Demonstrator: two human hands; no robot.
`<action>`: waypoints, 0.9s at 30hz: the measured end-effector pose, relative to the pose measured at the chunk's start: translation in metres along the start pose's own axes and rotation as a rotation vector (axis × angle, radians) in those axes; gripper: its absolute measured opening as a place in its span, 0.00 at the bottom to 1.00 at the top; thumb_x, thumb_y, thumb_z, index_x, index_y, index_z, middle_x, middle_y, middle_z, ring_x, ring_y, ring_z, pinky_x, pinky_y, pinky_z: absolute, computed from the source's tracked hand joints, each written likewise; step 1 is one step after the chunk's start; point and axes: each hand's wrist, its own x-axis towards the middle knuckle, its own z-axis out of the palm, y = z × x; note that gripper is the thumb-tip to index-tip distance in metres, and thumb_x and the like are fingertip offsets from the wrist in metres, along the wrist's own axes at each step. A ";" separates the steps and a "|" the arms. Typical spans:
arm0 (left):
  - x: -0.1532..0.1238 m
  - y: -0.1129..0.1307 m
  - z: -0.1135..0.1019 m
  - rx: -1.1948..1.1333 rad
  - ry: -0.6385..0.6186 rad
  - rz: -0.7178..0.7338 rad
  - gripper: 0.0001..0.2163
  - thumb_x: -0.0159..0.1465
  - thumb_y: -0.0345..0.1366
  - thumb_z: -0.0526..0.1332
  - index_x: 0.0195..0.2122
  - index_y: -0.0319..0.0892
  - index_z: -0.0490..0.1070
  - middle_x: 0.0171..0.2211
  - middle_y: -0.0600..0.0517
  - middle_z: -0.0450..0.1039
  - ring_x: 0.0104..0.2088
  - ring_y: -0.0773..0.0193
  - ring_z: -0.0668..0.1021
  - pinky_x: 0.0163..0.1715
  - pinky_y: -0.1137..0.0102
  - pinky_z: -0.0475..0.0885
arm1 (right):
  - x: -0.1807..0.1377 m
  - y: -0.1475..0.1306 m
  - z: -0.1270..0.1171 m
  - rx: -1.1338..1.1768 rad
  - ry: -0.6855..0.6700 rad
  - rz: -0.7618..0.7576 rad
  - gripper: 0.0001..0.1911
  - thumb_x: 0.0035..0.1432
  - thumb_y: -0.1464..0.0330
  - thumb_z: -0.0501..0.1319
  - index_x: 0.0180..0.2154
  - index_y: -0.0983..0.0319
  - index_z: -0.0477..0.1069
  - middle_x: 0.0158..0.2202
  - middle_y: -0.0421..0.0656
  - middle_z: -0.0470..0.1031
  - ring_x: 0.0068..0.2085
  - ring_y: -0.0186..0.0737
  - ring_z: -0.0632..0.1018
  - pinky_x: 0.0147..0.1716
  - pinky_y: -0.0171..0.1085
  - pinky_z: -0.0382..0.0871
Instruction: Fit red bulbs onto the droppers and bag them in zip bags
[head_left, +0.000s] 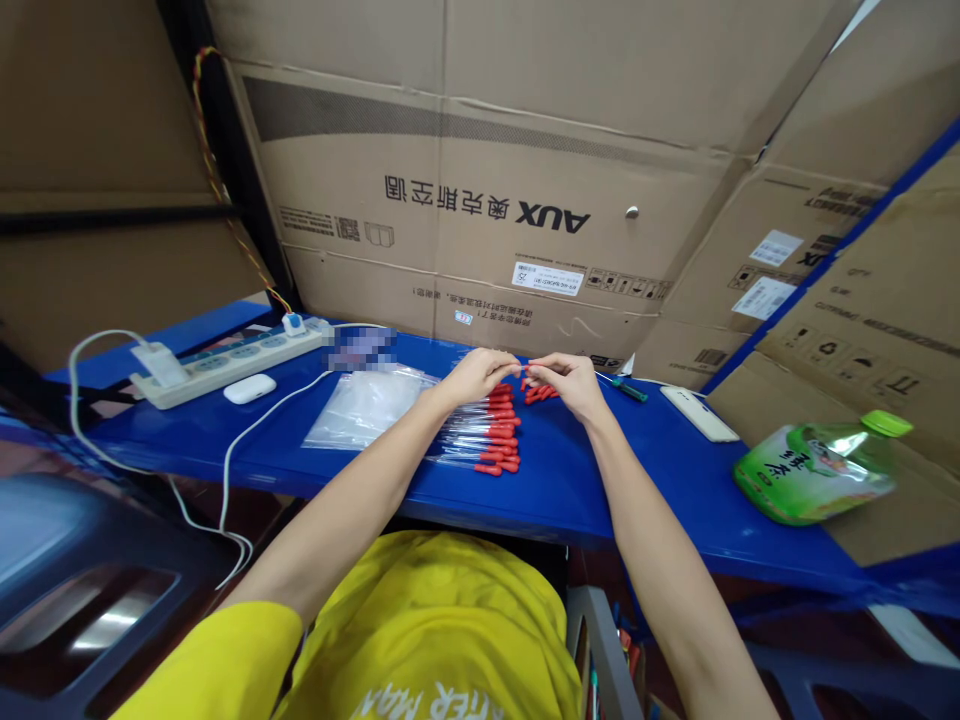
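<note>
Both of my hands meet over the blue table (570, 470), fingertips almost touching. My left hand (484, 374) is closed in a pinch, and whatever it grips is too small to make out. A small red piece shows at the pinched fingers of my right hand (566, 378). Below and between my hands lies a row of thin shiny rods with red ends (499, 432), the ends pointing right. Some loose red pieces (541, 394) are heaped under my right hand. Clear plastic bags (364, 408) lie left of the rods, partly behind my left forearm.
A power strip (236, 358) with white cables and a white oval case (250, 389) sit at left. To the right are a green-handled screwdriver (628, 389), a white phone-like slab (699, 413) and a green drink bottle (814, 470) on its side. Cardboard panels (480, 130) wall the back.
</note>
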 end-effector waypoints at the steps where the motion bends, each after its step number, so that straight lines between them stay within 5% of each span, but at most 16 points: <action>1: 0.000 0.000 0.000 -0.004 -0.002 -0.001 0.19 0.76 0.45 0.55 0.42 0.40 0.82 0.40 0.46 0.85 0.39 0.59 0.83 0.41 0.69 0.70 | 0.000 0.000 0.000 0.004 -0.001 0.003 0.24 0.42 0.49 0.81 0.34 0.60 0.85 0.30 0.45 0.86 0.30 0.46 0.87 0.36 0.43 0.85; 19: 0.001 0.008 -0.003 0.047 0.124 -0.087 0.17 0.73 0.50 0.61 0.44 0.43 0.83 0.41 0.47 0.83 0.34 0.62 0.77 0.36 0.69 0.66 | 0.001 -0.002 -0.005 -0.057 -0.014 -0.045 0.24 0.49 0.50 0.78 0.40 0.59 0.83 0.32 0.43 0.86 0.34 0.45 0.86 0.38 0.42 0.83; 24: 0.003 0.010 -0.001 -0.180 0.197 -0.186 0.16 0.69 0.51 0.65 0.43 0.42 0.81 0.29 0.53 0.77 0.28 0.66 0.72 0.32 0.71 0.64 | 0.002 -0.003 -0.006 -0.023 0.029 -0.040 0.26 0.47 0.48 0.79 0.40 0.59 0.80 0.33 0.43 0.86 0.35 0.45 0.87 0.40 0.43 0.83; 27: 0.008 0.013 -0.001 -0.497 0.358 -0.286 0.19 0.68 0.54 0.66 0.44 0.41 0.78 0.28 0.53 0.74 0.28 0.67 0.73 0.32 0.72 0.67 | 0.002 -0.005 -0.004 0.005 0.074 -0.063 0.26 0.47 0.47 0.79 0.38 0.58 0.79 0.34 0.43 0.86 0.36 0.46 0.87 0.42 0.44 0.84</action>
